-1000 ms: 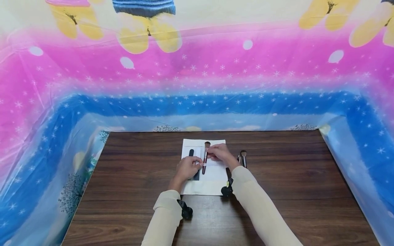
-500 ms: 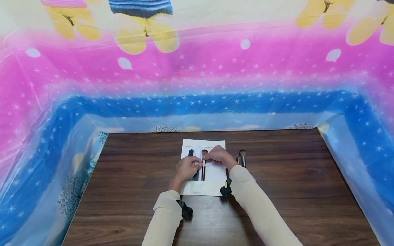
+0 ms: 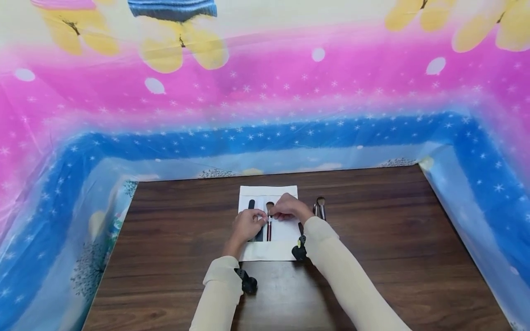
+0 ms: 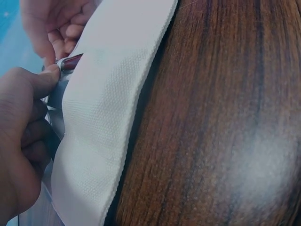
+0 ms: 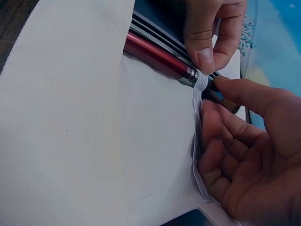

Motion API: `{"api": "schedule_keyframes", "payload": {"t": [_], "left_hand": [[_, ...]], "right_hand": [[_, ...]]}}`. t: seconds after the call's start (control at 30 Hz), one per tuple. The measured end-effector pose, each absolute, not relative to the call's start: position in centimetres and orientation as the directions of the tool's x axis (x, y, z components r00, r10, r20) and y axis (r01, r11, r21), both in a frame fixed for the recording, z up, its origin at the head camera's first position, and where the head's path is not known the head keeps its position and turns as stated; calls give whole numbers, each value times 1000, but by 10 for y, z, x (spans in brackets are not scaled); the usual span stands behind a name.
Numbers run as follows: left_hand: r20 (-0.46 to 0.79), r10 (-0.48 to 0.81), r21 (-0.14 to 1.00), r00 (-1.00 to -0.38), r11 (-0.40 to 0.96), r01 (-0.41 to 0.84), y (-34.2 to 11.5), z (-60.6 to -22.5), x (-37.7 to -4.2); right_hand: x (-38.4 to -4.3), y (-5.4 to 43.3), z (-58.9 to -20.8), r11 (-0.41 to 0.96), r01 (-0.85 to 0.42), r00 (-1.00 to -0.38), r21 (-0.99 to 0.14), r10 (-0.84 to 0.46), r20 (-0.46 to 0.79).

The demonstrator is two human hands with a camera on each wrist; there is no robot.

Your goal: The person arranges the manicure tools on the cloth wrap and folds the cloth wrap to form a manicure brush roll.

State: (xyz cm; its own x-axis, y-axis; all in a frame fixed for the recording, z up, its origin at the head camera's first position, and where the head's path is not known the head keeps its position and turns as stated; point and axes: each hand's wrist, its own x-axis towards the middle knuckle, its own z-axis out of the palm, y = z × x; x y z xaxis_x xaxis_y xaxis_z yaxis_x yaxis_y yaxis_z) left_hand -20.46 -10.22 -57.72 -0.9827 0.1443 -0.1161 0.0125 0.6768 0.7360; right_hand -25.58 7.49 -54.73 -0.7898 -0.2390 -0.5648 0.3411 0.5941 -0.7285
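Observation:
A makeup brush with a dark red handle [image 5: 157,56] and brown bristles [image 3: 270,204] lies lengthwise on a white fabric brush case [image 3: 265,252]. Its handle end is hidden under the case's lower flap [image 4: 103,94]. A white elastic band [image 5: 195,122] loops around the brush near the ferrule. My right hand [image 3: 288,207] pinches the brush just above that loop, thumb on top. My left hand [image 3: 247,225] pinches at the band on the brush's left side. Beside it, a slim black tool [image 3: 251,203] lies in the case, partly covered by the left hand.
To the right of the case, another brush [image 3: 321,208] lies on the brown wooden table [image 3: 381,239], next to a slim item partly hidden by the right arm. A printed pink and blue cloth [image 3: 265,110] borders the table at the back and sides.
The brush has slid down toward me through the elastic band, its handle end going under the lower flap. My right hand moved down slightly with it; the left hand stays at the band.

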Motion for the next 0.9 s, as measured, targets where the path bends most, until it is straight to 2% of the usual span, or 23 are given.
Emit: {"api": "schedule_keyframes", "payload": {"t": [0.17,0.43,0.67,0.9], "left_hand": [[-150,123,715,-981,699,-22,-104,-578,-202],[-129,139,721,-982,693,4,-102,-575,-206],[-108,136,688,-985,725,25,-94,-563,-207],[-108,249,653,-963,747,120,-79,-559,-208]], "right_hand": [[-253,72,-546,603,310,-785,-735,-274,-556],[-254,77,-543,601,257,-802,-757,-304,-514],[-260,91,-546,448,350,-792,-823,-328,-515],[-261,98,-557,321,421,-781,-848,-348,-519]]}}
